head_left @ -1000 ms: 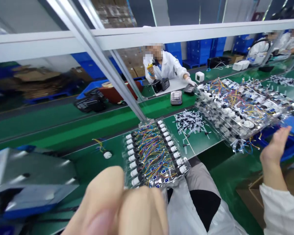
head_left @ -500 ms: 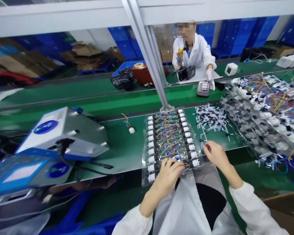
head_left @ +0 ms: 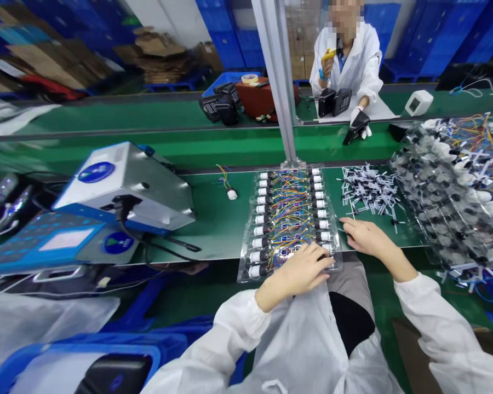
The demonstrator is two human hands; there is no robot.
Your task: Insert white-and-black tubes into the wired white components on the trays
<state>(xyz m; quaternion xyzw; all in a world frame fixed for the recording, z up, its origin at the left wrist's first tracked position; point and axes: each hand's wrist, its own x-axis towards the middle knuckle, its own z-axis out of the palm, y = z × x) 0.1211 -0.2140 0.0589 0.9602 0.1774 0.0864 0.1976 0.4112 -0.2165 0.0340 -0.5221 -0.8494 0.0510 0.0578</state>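
A clear plastic tray (head_left: 246, 268) holds two columns of white-and-black cylindrical parts, with coloured wires (head_left: 290, 197) and small blue boards between them. My left hand (head_left: 306, 268) rests over the tray's near right corner. Its fingers are bent and pressed together, and they hide whatever lies beneath them. Just off the tray's right edge is my right hand (head_left: 365, 236), its index finger and thumb apart with nothing visible between them. Beyond that hand lies a heap of small white strips with black ends (head_left: 370, 189).
Stacked clear trays of wired parts (head_left: 447, 180) fill the right. A metal-and-blue machine (head_left: 123, 191) stands left, its cables on the bench. One loose wired part (head_left: 231, 193) lies between. Behind a metal post (head_left: 277, 82), a co-worker (head_left: 347, 60) handles a dark device (head_left: 356, 128).
The view has tilted down and shifted left. My right hand's fingers have moved apart, close to the tray's right edge. My left hand stays at the near corner. The co-worker has tipped the dark device.
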